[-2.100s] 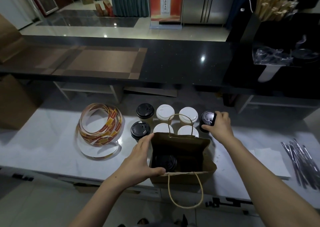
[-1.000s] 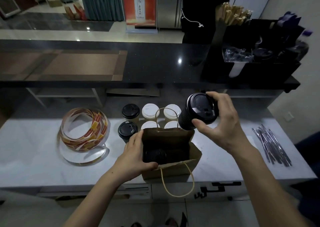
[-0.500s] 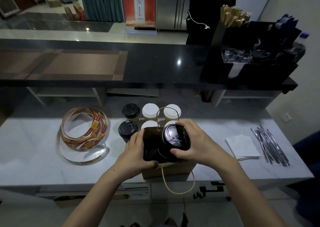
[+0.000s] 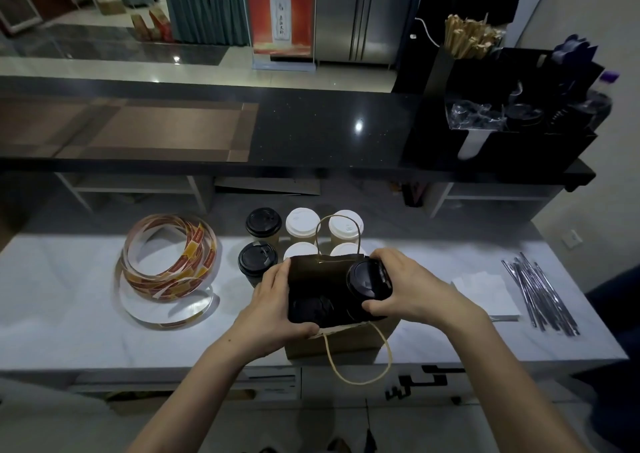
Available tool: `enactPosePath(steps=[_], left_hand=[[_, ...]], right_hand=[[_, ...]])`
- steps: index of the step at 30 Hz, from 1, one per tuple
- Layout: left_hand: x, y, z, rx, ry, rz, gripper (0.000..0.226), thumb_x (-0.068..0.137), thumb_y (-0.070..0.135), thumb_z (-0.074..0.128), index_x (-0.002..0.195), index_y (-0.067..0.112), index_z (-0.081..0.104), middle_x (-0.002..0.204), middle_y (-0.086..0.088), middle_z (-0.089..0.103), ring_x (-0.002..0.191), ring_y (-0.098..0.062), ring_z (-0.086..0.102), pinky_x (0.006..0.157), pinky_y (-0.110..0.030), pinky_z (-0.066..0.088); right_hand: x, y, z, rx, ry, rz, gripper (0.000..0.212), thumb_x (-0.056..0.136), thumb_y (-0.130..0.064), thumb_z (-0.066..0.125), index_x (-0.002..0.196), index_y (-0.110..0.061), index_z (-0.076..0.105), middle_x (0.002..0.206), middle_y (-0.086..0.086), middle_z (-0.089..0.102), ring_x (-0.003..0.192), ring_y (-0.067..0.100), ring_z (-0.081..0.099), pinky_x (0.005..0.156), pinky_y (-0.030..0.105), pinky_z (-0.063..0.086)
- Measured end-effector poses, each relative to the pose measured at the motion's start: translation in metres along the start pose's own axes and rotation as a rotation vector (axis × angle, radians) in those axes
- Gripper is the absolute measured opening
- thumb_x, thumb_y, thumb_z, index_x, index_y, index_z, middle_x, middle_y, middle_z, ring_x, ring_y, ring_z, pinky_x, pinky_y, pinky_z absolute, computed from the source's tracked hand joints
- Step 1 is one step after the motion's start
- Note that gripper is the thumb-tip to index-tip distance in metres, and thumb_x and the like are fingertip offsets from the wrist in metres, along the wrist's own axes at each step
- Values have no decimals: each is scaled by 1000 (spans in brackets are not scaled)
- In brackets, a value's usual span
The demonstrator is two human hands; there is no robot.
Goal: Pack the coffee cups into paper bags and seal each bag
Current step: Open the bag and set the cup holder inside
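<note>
Place: white bench (image 4: 69, 297), a person standing over it, dim light.
Paper bag: brown paper bag (image 4: 349, 340) upright at the near edge of the bench, mouth open, twine handle (image 4: 360, 366) hanging down its near face.
Left hand: left hand (image 4: 273, 309) grips the bag's left rim, thumb hooked over the near lip, fingers curled along the side wall, holding the mouth apart.
Right hand: right hand (image 4: 415, 284) wraps the held cup (image 4: 367, 281) at lid level, thumb on the near side, fingers round the far side.
Held cup: black lid up, on the bag's right side, partly below the rim. Whether its base has landed is hidden.
Packed cup: a packed cup (image 4: 311, 309), black lid, sits deep in the bag's left half, just beside the held one.
Waiting: two black-lidded cups (image 4: 257, 261) and four white-lidded cups (image 4: 302, 223) cluster just behind the bag.
Seals: coil of sticker tape (image 4: 171, 262) to the left, well apart from the bag.
Handling, judged: paper cup walls likely give under a squeeze and a snap lid can pop. Hold by the stiff rim band with light pressure and keep it level. If full, it would be top-heavy and prone to spill.
Bag, judged: thin, light and floppy, so the rim wants holding until both cups stand.
Step, judged: second cup going in, sealing not yet begun.
</note>
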State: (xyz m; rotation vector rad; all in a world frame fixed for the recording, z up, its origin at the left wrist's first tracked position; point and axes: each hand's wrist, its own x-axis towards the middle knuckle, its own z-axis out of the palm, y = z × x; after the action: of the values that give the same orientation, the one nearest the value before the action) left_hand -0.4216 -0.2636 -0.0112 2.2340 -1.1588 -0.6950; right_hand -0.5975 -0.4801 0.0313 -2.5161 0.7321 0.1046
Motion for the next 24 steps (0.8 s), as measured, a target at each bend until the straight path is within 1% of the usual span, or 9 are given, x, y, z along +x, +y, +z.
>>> enactPosePath(steps=[4, 6, 9, 12, 15, 19, 24], left_hand=[[0, -1, 1, 7, -2, 0, 129, 76, 52, 86, 164, 26, -5, 167, 11, 2, 153, -18, 17, 118, -39, 35], [1, -2, 1, 12, -1, 3, 129, 76, 53, 85, 164, 26, -5, 166, 12, 2, 153, -17, 17, 118, -39, 35], [2, -4, 2, 13, -2, 0, 130, 75, 54, 85, 164, 27, -5, 166, 13, 3, 153, -17, 18, 117, -39, 36], [1, -3, 1, 14, 1, 3, 130, 75, 53, 85, 164, 28, -6, 166, 13, 2, 153, -16, 17, 117, -38, 36], [1, -2, 1, 20, 2, 3, 129, 76, 53, 85, 164, 28, -6, 166, 13, 2, 153, -16, 17, 117, -38, 37], [1, -2, 1, 17, 1, 2, 129, 76, 53, 85, 164, 28, -6, 167, 13, 1, 153, -16, 17, 117, -38, 37], [0, -2, 1, 34, -3, 3, 128, 77, 55, 83, 164, 29, -8, 167, 15, -1, 154, -15, 15, 117, -38, 36]], right_hand=[[2, 1, 1, -92, -62, 50, 81, 70, -54, 83, 139, -32, 46, 127, -12, 56, 109, 13, 56, 90, 34, 56], [5, -1, 4, -143, -89, 73, 83, 67, -55, 84, 137, -31, 47, 124, -10, 58, 106, 14, 58, 86, 36, 58], [9, -6, 7, -218, -112, 96, 80, 68, -54, 86, 134, -27, 48, 118, -5, 58, 100, 17, 60, 80, 35, 59], [13, -10, 10, -275, -128, 110, 76, 71, -50, 86, 131, -22, 48, 118, -1, 59, 98, 19, 61, 72, 31, 56], [17, -14, 13, -313, -154, 122, 69, 74, -42, 85, 128, -20, 48, 115, 1, 60, 93, 19, 63, 67, 28, 54], [23, -18, 20, -324, -179, 136, 68, 77, -35, 86, 130, -17, 47, 112, 2, 62, 93, 19, 65, 67, 26, 53], [29, -20, 29, -338, -185, 148, 70, 80, -31, 87, 134, -14, 45, 116, 6, 64, 97, 22, 66, 72, 29, 55]])
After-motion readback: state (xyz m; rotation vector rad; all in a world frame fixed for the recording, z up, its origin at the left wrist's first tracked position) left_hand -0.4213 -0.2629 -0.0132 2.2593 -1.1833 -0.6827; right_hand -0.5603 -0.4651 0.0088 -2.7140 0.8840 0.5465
